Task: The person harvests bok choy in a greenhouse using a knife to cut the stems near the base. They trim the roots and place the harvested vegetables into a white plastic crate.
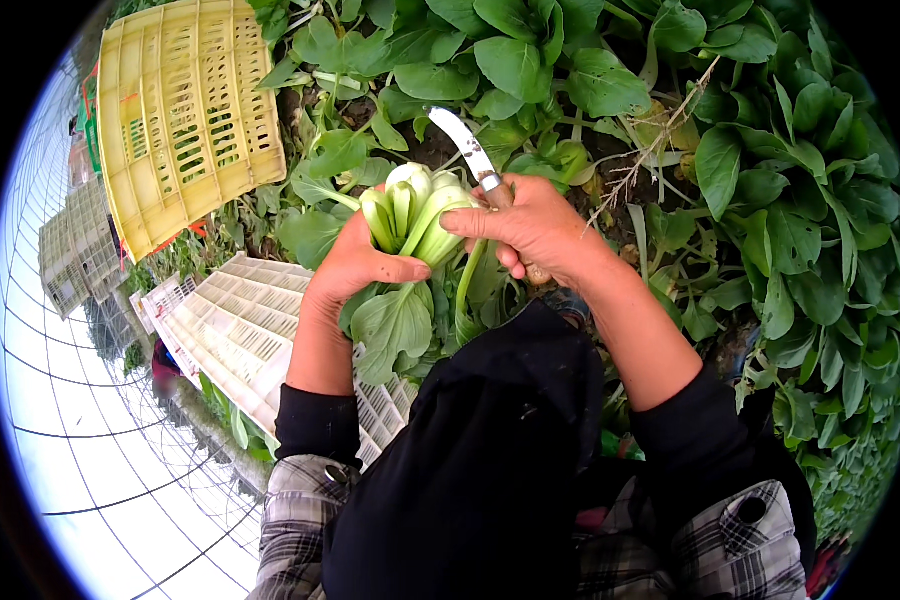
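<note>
My left hand (360, 255) is wrapped around a bunch of leafy greens (412, 202) that looks like bok choy. Its pale stalk bases point up and away from me, and the broad green leaves hang below toward my lap. In my right hand (544, 229) is a small curved knife (466, 141) with a wooden handle and a metal collar. Dark specks of soil mark the blade, which points up and left, beyond the stalks. My right thumb presses against the side of the stalks while the fingers curl around the handle.
A yellow plastic crate (187, 120) stands at upper left. Pale slatted crates (232, 322) lie beside my left forearm, with another grey crate (82, 244) farther off. Dense leafy plants (795, 210) grow on the right. A dry twig (656, 142) sticks up past my right hand. Netting (112, 450) spans the left.
</note>
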A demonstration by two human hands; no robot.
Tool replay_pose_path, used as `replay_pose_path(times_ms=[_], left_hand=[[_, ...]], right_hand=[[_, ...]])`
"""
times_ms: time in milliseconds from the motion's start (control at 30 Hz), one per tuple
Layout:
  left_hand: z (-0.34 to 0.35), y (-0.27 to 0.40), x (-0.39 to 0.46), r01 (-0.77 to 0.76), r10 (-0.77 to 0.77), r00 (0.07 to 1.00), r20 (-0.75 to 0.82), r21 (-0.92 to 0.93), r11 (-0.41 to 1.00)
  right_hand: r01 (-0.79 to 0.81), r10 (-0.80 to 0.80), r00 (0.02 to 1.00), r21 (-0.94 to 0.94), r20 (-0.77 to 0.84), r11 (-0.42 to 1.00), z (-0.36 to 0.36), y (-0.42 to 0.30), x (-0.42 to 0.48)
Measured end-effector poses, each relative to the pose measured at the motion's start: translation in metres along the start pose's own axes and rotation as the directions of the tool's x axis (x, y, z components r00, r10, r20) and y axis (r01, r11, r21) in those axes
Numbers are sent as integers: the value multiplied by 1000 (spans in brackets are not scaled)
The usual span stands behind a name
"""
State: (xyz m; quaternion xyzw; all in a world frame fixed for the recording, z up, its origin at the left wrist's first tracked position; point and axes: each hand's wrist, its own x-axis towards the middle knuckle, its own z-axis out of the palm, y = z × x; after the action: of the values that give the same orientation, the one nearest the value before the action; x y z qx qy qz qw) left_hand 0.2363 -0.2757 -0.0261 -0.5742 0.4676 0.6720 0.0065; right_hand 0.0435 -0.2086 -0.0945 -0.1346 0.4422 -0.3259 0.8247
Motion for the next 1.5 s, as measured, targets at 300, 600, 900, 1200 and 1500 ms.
replay_pose_path(times_ms=[300,600,900,1200,1500], left_hand=[[-16,0,3,11,-15,992,128,36,999],[-20,-22,-1,-84,86,996,-4,-279,957],[-12,-30,-6,-175,159,984,-74,-483,858],[10,-29,-7,-88,171,985,19,-796,599],[12,-35,-4,12,148,985,87,-895,446]], right_hand=[[16,-42,995,-286,-86,958,-31,-21,-20],[102,-117,980,-101,-158,990,-11,-9,-3],[50,-69,971,-92,-228,995,-6,-11,-1],[136,-119,989,247,-86,959,-7,-7,-4],[182,-166,982,204,-95,962,-12,-19,-4]])
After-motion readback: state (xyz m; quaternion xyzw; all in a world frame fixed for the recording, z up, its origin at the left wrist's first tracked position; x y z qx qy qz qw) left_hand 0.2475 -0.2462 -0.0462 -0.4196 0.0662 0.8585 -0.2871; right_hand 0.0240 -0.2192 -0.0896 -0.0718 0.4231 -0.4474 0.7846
